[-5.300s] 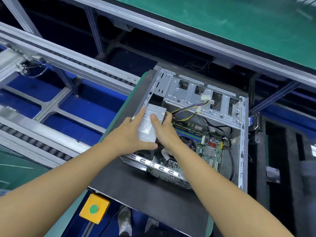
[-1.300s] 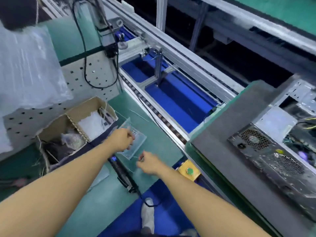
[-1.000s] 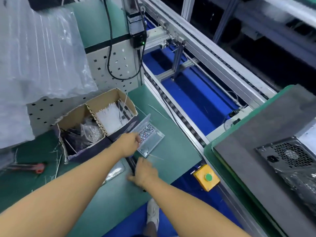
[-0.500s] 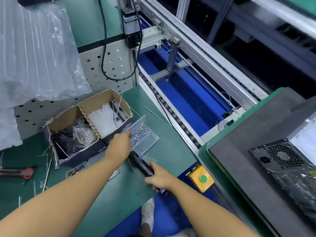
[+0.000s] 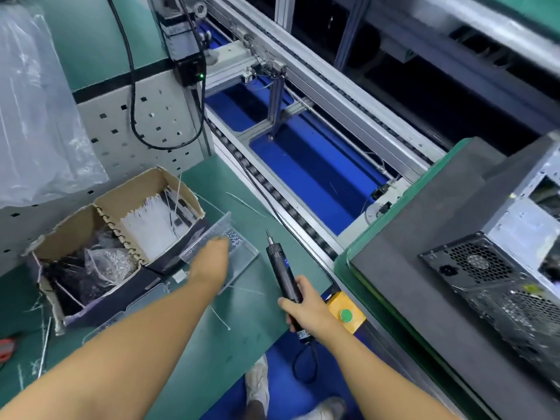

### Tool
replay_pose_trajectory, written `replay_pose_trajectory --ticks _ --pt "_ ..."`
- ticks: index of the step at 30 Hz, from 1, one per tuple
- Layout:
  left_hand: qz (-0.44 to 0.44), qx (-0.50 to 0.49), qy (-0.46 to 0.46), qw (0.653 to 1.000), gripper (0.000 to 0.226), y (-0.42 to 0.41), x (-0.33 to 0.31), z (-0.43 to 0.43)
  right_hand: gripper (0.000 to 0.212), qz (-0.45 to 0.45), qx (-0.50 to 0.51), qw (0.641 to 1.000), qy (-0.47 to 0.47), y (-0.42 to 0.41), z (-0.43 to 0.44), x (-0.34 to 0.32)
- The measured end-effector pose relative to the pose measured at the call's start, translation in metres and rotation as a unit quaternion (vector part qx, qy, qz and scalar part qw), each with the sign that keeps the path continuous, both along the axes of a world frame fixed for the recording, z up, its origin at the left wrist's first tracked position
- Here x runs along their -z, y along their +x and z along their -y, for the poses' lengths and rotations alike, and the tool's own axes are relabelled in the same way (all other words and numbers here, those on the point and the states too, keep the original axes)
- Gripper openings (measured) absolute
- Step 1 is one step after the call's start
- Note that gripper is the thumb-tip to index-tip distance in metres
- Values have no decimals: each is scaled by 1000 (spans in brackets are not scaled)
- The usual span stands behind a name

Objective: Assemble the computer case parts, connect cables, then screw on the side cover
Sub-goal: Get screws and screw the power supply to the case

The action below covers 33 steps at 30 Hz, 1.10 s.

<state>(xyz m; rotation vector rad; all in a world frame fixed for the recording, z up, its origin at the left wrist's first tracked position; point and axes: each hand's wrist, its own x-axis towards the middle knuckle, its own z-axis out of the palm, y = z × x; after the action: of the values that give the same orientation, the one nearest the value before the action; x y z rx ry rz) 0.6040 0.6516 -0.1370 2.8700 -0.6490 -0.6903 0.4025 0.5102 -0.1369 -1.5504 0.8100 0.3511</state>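
My right hand point(image 5: 306, 307) grips a black electric screwdriver point(image 5: 280, 269), lifted off the green bench with its bit pointing up and away. My left hand point(image 5: 210, 262) reaches into a clear plastic tray point(image 5: 242, 253) of small silver screws point(image 5: 234, 237); its fingertips are hidden behind the back of the hand, so a pinch cannot be seen. The open computer case point(image 5: 509, 237) lies on a grey pallet point(image 5: 424, 213) at the right, its power supply grille point(image 5: 472, 262) facing me.
A cardboard box point(image 5: 106, 213) with white cable ties and bagged parts sits left of the tray. A yellow box with a green button point(image 5: 345, 313) is at the bench edge. The conveyor point(image 5: 303, 140) with blue panels runs behind. Bubble wrap point(image 5: 33, 110) hangs at left.
My right hand has picked the screwdriver up from the bench and raised it. My left hand has moved into the screw tray. Earlier, both hands held the power supply in the case.
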Motion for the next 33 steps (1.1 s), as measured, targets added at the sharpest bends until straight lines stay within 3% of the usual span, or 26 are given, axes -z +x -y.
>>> replay_pose_trajectory --ticks 6,9,15,23,26,29,31,33 --pt "31 113 116 986 37 16 8 10 30 10 -5 1000 7 -2 -6 4" --pt "55 123 129 982 24 18 11 13 30 17 -7 1000 13 -3 -6 3" --pt "68 130 131 981 30 19 19 10 29 31 7 999 6 -3 3 0" --pt "44 83 53 994 33 22 18 1 29 45 17 999 6 -5 11 -8" --pt "67 36 -70 995 31 16 12 3 28 54 13 998 5 -8 10 -13" --pt "-6 -99 -326 940 16 5 -11 28 26 63 16 998 8 -14 11 -20" --pt "-152 -204 -468 847 13 -7 -32 52 25 66 19 998 13 -19 14 -28" --pt "-257 -253 -548 755 13 -20 -49 75 24 71 16 997 15 -23 18 -36"
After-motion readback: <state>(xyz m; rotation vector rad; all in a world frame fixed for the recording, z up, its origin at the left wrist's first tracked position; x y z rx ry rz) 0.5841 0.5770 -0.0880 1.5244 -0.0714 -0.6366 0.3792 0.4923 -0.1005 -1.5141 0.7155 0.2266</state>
